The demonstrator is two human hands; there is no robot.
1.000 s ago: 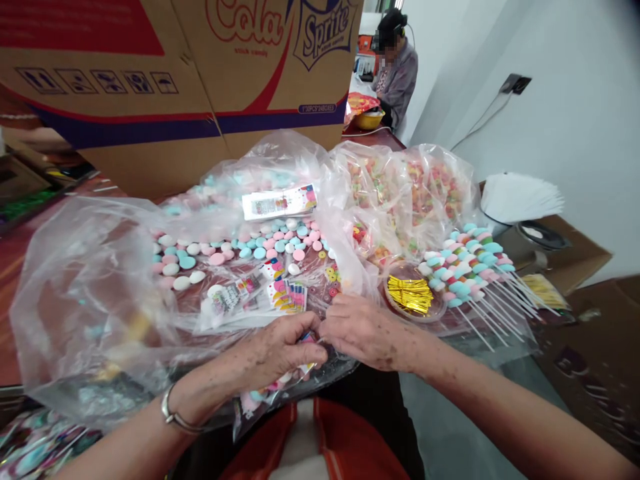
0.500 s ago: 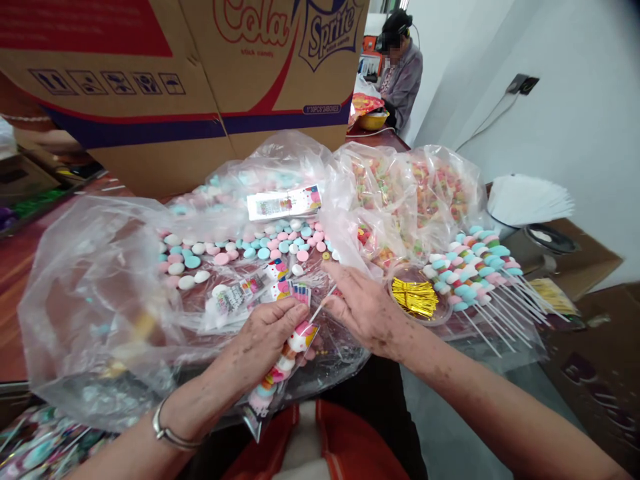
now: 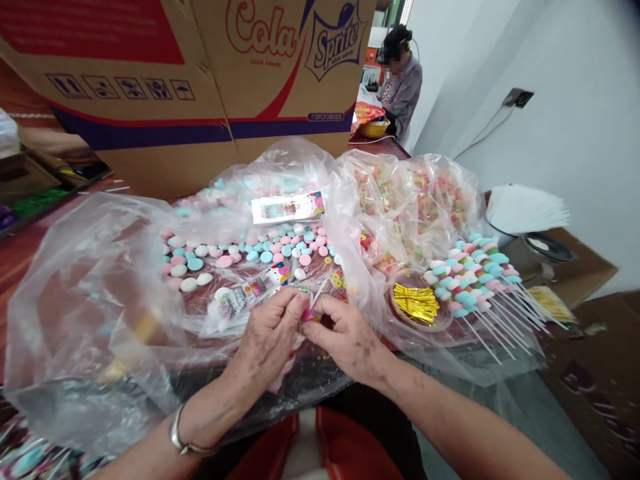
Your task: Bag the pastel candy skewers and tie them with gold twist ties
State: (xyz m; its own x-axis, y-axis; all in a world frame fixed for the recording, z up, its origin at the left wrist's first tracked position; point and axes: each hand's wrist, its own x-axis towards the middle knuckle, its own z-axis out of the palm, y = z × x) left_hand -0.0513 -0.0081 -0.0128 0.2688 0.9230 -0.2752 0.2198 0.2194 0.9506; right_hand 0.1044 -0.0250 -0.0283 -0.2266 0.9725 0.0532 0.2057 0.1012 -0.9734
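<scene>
My left hand [image 3: 270, 337] is closed around a bagged candy skewer [image 3: 283, 377], mostly hidden below the fingers. Its white stick [image 3: 319, 292] pokes up between my two hands. My right hand [image 3: 353, 340] pinches the neck of the printed bag by the stick, thumb and forefinger together. Just beyond my hands lie flat printed clear bags [image 3: 245, 297] and loose pink, blue and white candies [image 3: 270, 250]. A round clear tub of gold twist ties [image 3: 416, 303] stands right of my right hand. Unbagged candy skewers [image 3: 475, 277] are piled further right.
A large cardboard carton [image 3: 215, 87] stands at the back. Plastic bags of gummy rings [image 3: 400, 193] sit behind the tub. White sticks [image 3: 527, 208] rest in a container at right. Wrapped candy [image 3: 35, 447] fills the lower left. Another person [image 3: 403, 83] works at the far end.
My right hand has moved in toward the left and now closes at the bag's neck beside the stick. The bagged skewer's lower end has swung mostly out of sight behind my left hand.
</scene>
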